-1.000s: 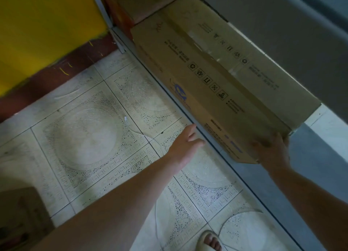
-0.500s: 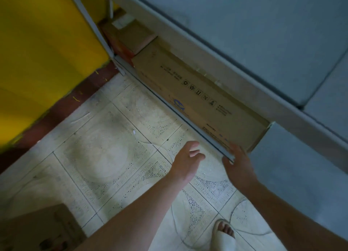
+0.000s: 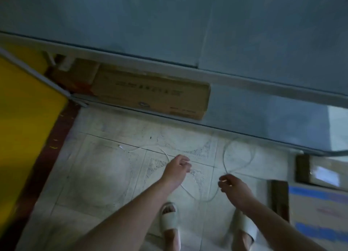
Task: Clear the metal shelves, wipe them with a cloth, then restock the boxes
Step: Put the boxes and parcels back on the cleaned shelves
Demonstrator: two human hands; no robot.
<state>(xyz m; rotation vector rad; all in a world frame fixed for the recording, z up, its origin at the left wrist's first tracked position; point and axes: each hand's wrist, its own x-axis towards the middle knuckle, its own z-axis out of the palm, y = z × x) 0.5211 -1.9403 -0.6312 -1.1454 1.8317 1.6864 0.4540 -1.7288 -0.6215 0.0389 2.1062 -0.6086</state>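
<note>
**Restocking: one box is shelved and both our hands are free for the next.**

At far left stands the yellow wall panel [image 3: 28, 100]. Just right of it, the long brown cardboard box [image 3: 150, 96] lies on the bottom grey metal shelf [image 3: 263, 122], tucked under the shelf above, with bare shelf to its right. Our left hand [image 3: 177, 168] hangs over the pale patterned floor tiles [image 3: 94, 175], fingers loosely curled and holding nothing. Our right hand [image 3: 233, 186], near it, is likewise empty and relaxed. We judge this to be the restocking step, between boxes. On the floor at far right sit a dark taped box [image 3: 320, 173] and a white cardboard box with blue stripes [image 3: 318, 213]. The next move probably calls for turning right, bending and gripping one with both hands.
</note>
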